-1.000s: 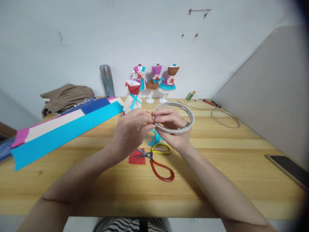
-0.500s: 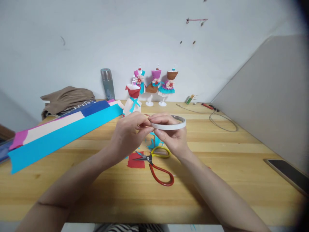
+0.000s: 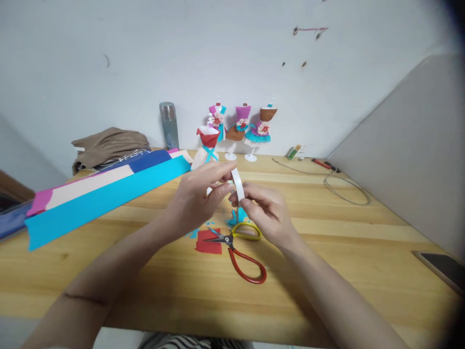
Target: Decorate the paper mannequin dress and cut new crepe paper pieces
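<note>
A narrow roll of white tape (image 3: 238, 183) is held above the table, turned with its thin outer band toward me. My left hand (image 3: 204, 193) has its thumb and index finger at the roll's upper left side. My right hand (image 3: 269, 212) pinches the lower part between thumb and fingers. Beneath the hands lie scissors (image 3: 228, 240) with one yellow and one red handle, their blades over a piece of red crepe paper (image 3: 208, 242). Turquoise paper scraps (image 3: 234, 216) lie just behind the scissors, partly hidden by my hands.
Several small dress forms (image 3: 242, 127) in paper outfits stand by the wall, beside a flask (image 3: 169, 126). Folded crepe paper (image 3: 109, 199) and brown cloth (image 3: 112, 145) lie left. At right are a cable (image 3: 339, 188), a red-handled tool (image 3: 321, 164) and a phone (image 3: 441, 269).
The tape roll has turned from lying flat to standing on edge between my hands. My right hand has shifted lower on it. The whole view has moved slightly.
</note>
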`<state>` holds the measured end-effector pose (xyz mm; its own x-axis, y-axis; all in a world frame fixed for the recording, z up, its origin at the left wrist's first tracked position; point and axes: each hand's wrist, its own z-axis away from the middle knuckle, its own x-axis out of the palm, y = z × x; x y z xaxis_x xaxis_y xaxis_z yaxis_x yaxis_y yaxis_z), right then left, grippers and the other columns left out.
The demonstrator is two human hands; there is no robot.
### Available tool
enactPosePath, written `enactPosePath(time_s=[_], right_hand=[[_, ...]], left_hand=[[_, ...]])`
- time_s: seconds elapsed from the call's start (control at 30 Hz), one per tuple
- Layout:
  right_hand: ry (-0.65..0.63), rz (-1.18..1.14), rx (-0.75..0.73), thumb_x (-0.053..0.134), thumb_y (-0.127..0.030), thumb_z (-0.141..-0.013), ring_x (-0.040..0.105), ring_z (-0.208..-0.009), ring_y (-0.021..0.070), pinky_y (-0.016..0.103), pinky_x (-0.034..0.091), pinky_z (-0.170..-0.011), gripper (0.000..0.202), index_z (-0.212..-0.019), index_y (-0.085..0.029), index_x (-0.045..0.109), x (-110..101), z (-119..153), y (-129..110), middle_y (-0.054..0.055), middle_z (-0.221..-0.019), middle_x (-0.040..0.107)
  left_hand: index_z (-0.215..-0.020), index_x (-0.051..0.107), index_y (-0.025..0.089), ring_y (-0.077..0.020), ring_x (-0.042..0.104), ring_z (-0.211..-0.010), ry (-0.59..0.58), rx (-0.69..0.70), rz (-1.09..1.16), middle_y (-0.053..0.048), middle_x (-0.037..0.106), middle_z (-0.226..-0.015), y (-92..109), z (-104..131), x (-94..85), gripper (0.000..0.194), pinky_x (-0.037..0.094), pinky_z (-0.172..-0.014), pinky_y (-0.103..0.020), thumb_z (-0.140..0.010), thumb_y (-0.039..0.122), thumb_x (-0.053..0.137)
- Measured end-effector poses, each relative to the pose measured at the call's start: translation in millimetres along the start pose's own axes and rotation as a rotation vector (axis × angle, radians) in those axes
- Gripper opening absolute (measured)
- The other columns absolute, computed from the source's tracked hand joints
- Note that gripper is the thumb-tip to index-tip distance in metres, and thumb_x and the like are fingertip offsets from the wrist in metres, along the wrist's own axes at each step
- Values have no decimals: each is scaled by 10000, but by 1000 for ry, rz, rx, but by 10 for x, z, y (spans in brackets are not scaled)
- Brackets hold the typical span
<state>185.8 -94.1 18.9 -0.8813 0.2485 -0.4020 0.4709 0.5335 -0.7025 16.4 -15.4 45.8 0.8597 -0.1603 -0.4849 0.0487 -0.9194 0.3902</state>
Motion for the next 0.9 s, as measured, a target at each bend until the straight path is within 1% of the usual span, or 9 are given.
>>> enactPosePath(time_s=[0.07,0.13,0.23,0.33,0.4,0.47,0.63,0.8,0.9], right_hand=[[-5,85,-33,497,-166,-864,502,-560,141,288,368,-535,210,-662,-219,522,12,-5,-42,-15,-596,499],[2,176,-66,487,-136,-849,462,-535,127,282,342,-528,225,-640,-218,474,37,-8,-66,-23,-584,475],[29,299,-93,476,-107,-841,419,-522,114,273,325,-532,213,-657,-214,477,78,-4,-75,-31,-584,455],[49,380,-117,464,-103,-846,395,-512,108,267,316,-533,212,-665,-214,466,96,1,-74,-38,-584,424],[50,414,-130,457,-97,-840,386,-506,108,267,309,-528,212,-665,-216,458,86,-1,-76,-39,-581,417],[38,449,-143,455,-90,-830,382,-500,109,267,300,-520,204,-669,-216,466,61,-7,-78,-37,-579,424],[28,586,-194,465,-91,-821,379,-492,99,258,289,-501,217,-641,-210,441,-14,-19,-55,-33,-583,427],[-40,697,-239,474,-107,-825,393,-512,107,266,301,-521,184,-665,-193,503,-60,-10,-19,-16,-604,468],[-96,739,-245,471,-119,-840,428,-539,121,275,314,-541,181,-687,-187,538,-112,-14,-28,2,-625,508]], left_hand=[[-962,720,188,-96,627,-700,11,-27,18,5,693,-782,-30,3,26,194,553,-648,-191,-900,123,548],[-926,722,189,-92,632,-681,30,-35,8,16,683,-742,-60,17,61,189,545,-641,-184,-889,113,553],[-934,728,169,-113,654,-682,55,6,-100,0,696,-725,-86,50,106,183,532,-640,-206,-893,112,559],[-966,731,148,-144,683,-712,69,44,-216,-34,733,-764,-88,79,125,204,526,-647,-235,-906,111,540],[-959,734,152,-150,693,-720,72,30,-223,-41,750,-783,-85,89,124,210,527,-653,-240,-905,109,536],[-946,739,168,-140,692,-705,70,-6,-177,-32,757,-778,-84,90,116,209,530,-657,-236,-899,112,543],[-871,746,185,-109,690,-704,51,-152,35,-21,778,-817,-61,54,93,151,535,-645,-195,-844,129,609],[-710,708,166,-101,633,-644,29,-405,200,-16,736,-717,-59,-15,94,56,501,-577,-182,-751,146,675],[-676,687,151,-88,583,-580,-3,-586,410,-8,685,-646,-116,-41,92,49,483,-538,-184,-708,180,709]])
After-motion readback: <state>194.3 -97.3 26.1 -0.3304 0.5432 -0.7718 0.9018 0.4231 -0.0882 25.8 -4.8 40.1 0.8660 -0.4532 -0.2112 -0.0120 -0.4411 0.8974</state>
